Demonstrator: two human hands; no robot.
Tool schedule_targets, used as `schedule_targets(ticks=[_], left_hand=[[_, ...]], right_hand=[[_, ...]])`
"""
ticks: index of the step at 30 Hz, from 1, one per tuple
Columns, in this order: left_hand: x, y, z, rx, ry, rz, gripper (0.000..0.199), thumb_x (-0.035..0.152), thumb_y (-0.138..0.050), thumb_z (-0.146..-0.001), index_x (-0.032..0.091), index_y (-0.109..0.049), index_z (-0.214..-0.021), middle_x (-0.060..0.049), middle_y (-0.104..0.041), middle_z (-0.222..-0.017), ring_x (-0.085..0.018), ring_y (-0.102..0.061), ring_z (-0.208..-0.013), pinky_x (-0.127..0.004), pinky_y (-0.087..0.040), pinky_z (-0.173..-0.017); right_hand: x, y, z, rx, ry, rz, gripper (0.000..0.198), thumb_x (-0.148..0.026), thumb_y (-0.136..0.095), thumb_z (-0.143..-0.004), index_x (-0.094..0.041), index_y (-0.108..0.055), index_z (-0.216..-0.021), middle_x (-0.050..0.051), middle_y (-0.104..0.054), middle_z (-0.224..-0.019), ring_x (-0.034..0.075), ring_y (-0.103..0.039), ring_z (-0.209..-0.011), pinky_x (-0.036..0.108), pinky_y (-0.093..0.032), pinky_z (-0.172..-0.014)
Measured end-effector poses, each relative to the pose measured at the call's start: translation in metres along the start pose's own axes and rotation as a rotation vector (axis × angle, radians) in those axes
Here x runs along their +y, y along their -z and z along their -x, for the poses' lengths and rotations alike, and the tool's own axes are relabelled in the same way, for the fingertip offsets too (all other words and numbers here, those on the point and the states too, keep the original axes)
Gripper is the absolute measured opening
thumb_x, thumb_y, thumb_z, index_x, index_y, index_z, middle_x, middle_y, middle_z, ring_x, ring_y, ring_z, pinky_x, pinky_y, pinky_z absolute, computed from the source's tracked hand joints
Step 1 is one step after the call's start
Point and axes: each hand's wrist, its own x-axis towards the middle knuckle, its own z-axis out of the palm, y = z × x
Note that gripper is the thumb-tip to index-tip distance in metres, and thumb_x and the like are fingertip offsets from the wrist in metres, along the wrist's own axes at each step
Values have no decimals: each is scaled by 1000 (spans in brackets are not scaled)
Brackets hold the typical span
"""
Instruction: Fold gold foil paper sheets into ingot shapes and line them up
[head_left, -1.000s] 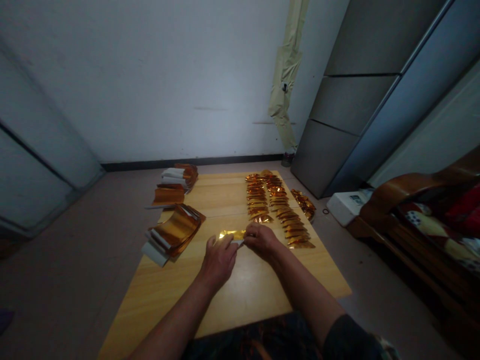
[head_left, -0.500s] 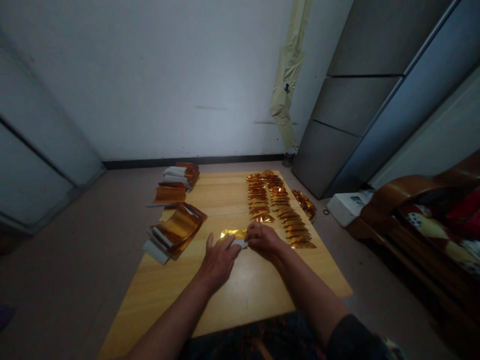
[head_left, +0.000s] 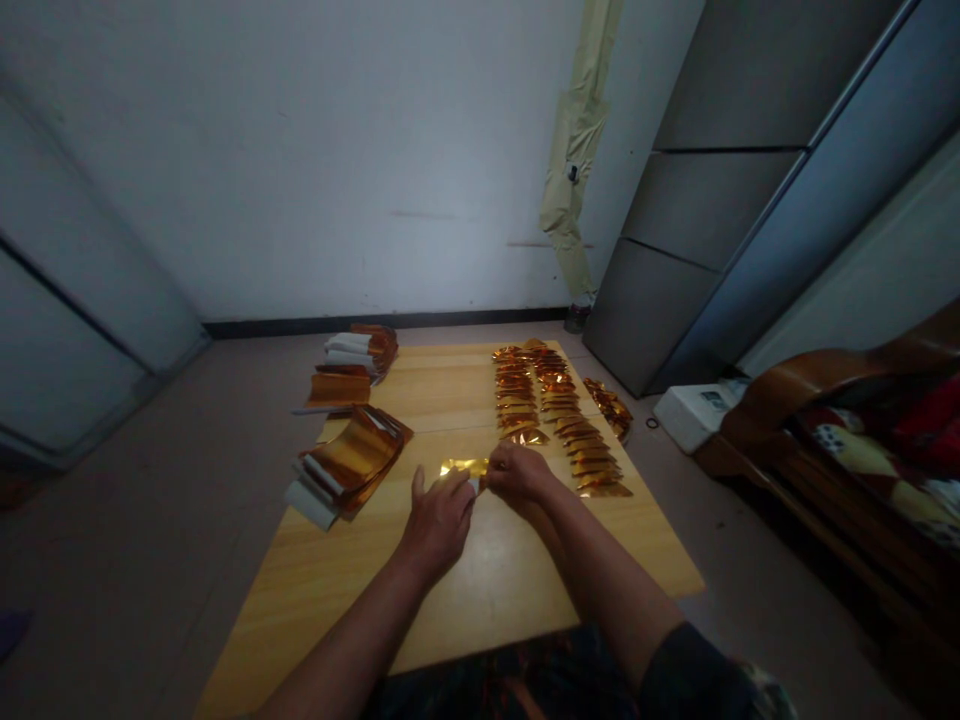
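A small sheet of gold foil paper (head_left: 463, 467) lies partly folded on the wooden table, its pale backing showing near my left thumb. My left hand (head_left: 437, 520) rests palm down over its near side, holding it against the tabletop with thumb and fingertips, the little finger raised. The right end of the sheet is pinched in the curled fingers of my right hand (head_left: 517, 472); the fingertips are partly hidden. Just beyond my right hand, folded gold foil pieces (head_left: 517, 395) stand in overlapping rows.
Loose stacks of gold foil sheets (head_left: 352, 450) with pale backs lie along the left edge of the wooden table (head_left: 480, 620). More folded foil (head_left: 609, 408) sits in a heap beyond the right edge. A white box (head_left: 690, 418) and a wooden sofa (head_left: 795, 430) are at right.
My right hand has moved slightly left with the end of the foil paper, and less of the pale backing shows. My left hand stays nearly in place.
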Motion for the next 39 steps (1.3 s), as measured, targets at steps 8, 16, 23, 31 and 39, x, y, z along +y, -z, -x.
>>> schedule_targets(ticks=[8, 16, 23, 31, 39], left_hand=[[-5, -5, 3, -2, -18, 8, 35, 18, -43, -92, 29, -52, -124, -8, -62, -129, -25, -54, -121, -68, -14, -109], [-8, -8, 6, 36, -46, -4, 32, 17, -48, -89, 28, -60, -117, -9, -62, -128, -26, -56, -119, -66, -12, -111], [-6, -8, 5, 33, -36, -14, 28, 19, -48, -90, 28, -61, -112, -8, -62, -129, -26, -56, -119, -66, -13, -110], [1, -3, 1, 29, -15, -23, 22, 21, -51, -87, 28, -62, -105, -7, -64, -124, -27, -58, -112, -67, -13, -109], [7, -1, -2, 39, -23, -84, 15, 25, -54, -87, 26, -63, -99, -6, -64, -121, -27, -57, -112, -66, -9, -110]], right_hand=[[-10, 2, 1, -26, -67, 82, 16, -35, -62, -82, -25, -71, -89, 1, -64, -93, 14, -57, -80, 23, -31, -59], [-5, 1, 2, -7, -64, -2, 15, -35, -63, -80, -25, -72, -87, -1, -64, -91, 13, -57, -81, 21, -32, -60], [-2, -1, 1, 5, -54, -24, 14, -27, -61, -78, -23, -72, -88, 0, -64, -91, 14, -56, -81, 21, -33, -61], [-8, -2, 3, 16, -99, -18, 14, -24, -60, -77, -24, -71, -86, 1, -65, -95, 14, -57, -84, 20, -35, -64], [-3, -4, 2, 32, -91, -72, 22, -14, -56, -74, -23, -71, -89, 1, -67, -94, 15, -59, -87, 20, -38, -68]])
